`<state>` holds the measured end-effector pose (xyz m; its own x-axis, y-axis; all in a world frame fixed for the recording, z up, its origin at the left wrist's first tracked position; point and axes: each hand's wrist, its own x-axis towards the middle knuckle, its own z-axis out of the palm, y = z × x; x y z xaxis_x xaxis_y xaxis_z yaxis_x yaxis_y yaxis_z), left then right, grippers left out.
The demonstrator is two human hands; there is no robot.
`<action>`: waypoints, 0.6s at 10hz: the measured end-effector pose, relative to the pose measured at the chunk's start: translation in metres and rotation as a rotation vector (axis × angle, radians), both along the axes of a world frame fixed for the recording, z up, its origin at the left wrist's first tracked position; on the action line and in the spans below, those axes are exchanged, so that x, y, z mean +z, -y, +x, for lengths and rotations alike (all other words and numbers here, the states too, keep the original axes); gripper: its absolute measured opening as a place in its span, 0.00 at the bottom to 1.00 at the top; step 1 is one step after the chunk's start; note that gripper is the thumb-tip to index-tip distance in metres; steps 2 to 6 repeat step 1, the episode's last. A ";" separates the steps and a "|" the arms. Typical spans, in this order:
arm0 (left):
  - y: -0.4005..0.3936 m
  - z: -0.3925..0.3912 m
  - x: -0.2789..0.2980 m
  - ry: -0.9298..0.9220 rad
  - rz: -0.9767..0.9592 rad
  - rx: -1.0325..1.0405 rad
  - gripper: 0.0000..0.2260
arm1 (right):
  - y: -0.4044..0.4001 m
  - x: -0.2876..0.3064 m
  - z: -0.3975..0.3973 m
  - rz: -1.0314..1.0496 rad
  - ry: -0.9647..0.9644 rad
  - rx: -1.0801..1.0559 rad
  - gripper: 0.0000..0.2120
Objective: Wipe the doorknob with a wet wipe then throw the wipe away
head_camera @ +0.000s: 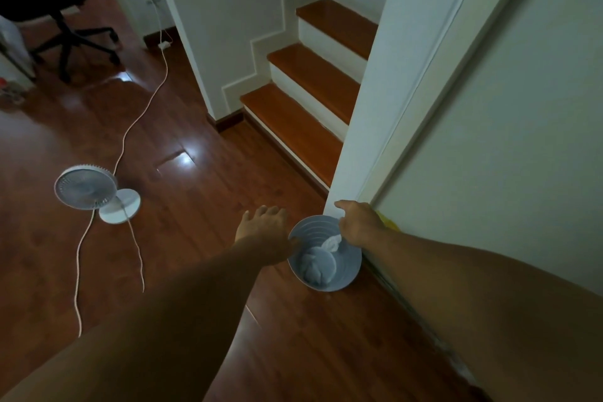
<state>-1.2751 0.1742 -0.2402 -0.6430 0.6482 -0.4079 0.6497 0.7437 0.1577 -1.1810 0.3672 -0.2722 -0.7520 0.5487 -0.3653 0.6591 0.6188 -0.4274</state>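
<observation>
Right hand [357, 223] is pinching a white wipe [332, 242] over the grey bin [350, 263]. Left hand [261, 225] is hovering beside it, fingers spread, holding nothing.

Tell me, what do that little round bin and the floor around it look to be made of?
The bin looks like moulded plastic, matt pale grey-blue, with stepped rings inside its wall. The floor looks like reddish-brown wood or laminate planks with a glossy finish: seams show and it mirrors the lights. Which of the two I cannot tell.
</observation>
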 end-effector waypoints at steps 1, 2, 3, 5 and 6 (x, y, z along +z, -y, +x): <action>-0.006 0.002 0.007 -0.016 -0.001 -0.017 0.35 | -0.006 0.016 0.007 -0.018 0.002 0.027 0.25; -0.006 0.002 0.007 -0.016 -0.001 -0.017 0.35 | -0.006 0.016 0.007 -0.018 0.002 0.027 0.25; -0.006 0.002 0.007 -0.016 -0.001 -0.017 0.35 | -0.006 0.016 0.007 -0.018 0.002 0.027 0.25; -0.006 0.002 0.007 -0.016 -0.001 -0.017 0.35 | -0.006 0.016 0.007 -0.018 0.002 0.027 0.25; -0.006 0.002 0.007 -0.016 -0.001 -0.017 0.35 | -0.006 0.016 0.007 -0.018 0.002 0.027 0.25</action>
